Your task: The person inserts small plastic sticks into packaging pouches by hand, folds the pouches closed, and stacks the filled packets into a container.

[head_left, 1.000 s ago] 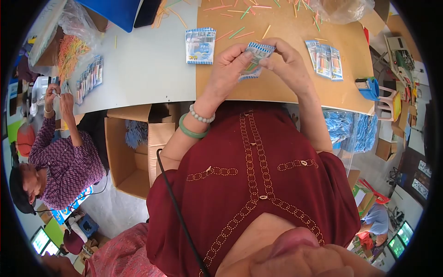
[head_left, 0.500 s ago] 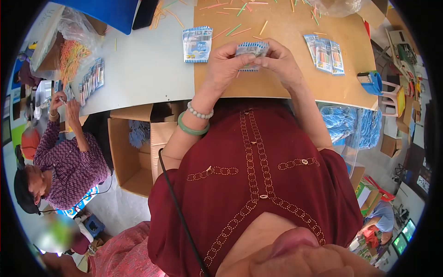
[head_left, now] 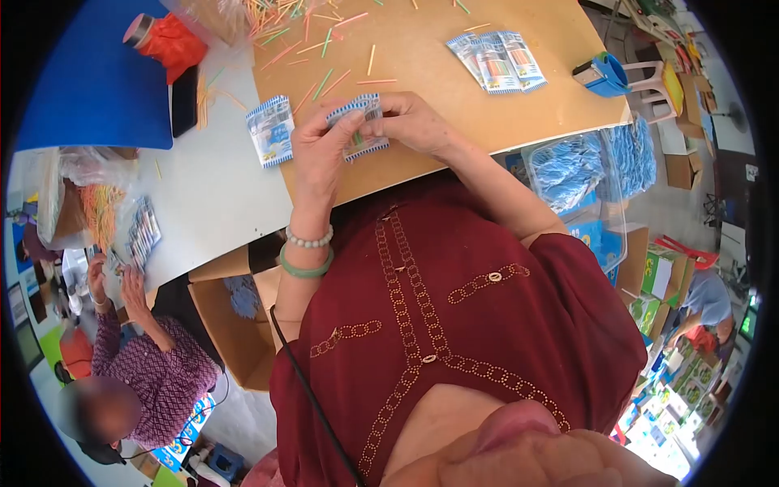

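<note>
Above the smooth tan tabletop (head_left: pixel 422 53), the left hand (head_left: pixel 316 146) and right hand (head_left: pixel 416 124) pinch a small blue-and-white plastic packet (head_left: pixel 368 144) between thumbs and fingers, adjusting it, I'd say, and the next move probably calls for a steady two-handed grip.

The held packet (head_left: pixel 367 146) has blue-and-white striped ends, with green showing inside. Loose sticks (head_left: pixel 372 60) are pink, green, yellow and orange; the desk (head_left: pixel 426 49) is part tan, part pale grey. The blouse (head_left: pixel 519 341) is maroon with gold chain patterning, the bangle (head_left: pixel 307 272) green, the beaded bracelet (head_left: pixel 309 242) whitish.
</note>
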Action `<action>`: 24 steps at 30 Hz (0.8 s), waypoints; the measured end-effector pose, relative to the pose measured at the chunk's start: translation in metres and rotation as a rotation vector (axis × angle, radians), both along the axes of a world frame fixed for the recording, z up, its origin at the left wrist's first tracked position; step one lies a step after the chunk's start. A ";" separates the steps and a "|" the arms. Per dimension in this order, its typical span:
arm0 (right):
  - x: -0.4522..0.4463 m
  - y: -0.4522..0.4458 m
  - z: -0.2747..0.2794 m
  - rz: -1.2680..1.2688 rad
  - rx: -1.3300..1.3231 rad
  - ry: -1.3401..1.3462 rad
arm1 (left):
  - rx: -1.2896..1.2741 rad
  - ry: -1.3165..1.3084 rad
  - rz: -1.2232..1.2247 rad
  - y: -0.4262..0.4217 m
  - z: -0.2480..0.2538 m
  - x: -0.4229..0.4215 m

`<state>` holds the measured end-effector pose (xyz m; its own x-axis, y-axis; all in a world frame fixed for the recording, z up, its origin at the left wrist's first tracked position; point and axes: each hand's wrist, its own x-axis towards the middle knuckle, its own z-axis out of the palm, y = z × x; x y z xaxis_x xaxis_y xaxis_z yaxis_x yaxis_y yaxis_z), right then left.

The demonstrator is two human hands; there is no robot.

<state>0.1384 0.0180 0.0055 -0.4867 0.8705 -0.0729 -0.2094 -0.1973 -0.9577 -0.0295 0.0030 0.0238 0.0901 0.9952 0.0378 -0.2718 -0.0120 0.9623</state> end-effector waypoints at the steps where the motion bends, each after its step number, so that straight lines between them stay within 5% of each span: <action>1: 0.001 0.001 -0.002 0.015 -0.028 -0.049 | 0.029 0.033 -0.007 0.002 -0.003 -0.001; 8: 0.013 -0.003 0.004 -0.075 0.088 -0.043 | -0.018 -0.150 -0.028 0.007 -0.002 0.016; 12: 0.087 0.014 0.021 -0.376 0.204 -0.460 | -0.088 -0.118 0.035 0.007 0.022 -0.003; 15: 0.140 0.028 0.020 -0.539 0.237 -0.514 | -0.052 0.114 0.060 0.004 0.011 -0.019; 18: 0.162 0.033 0.009 -0.629 0.220 -0.866 | -0.028 0.366 0.017 -0.003 -0.004 -0.016; 20: 0.161 0.034 0.003 -0.881 0.910 -1.571 | -0.041 0.414 -0.114 -0.006 -0.009 -0.007; 24: 0.134 0.018 -0.002 -0.933 0.791 -1.476 | 0.042 0.453 -0.141 -0.007 -0.013 -0.008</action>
<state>0.2724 0.0360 0.0037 0.1543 0.8176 0.5547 0.9683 -0.0136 -0.2494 -0.0378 -0.0038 0.0106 0.2413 0.9705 0.0035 0.1735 -0.0467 0.9837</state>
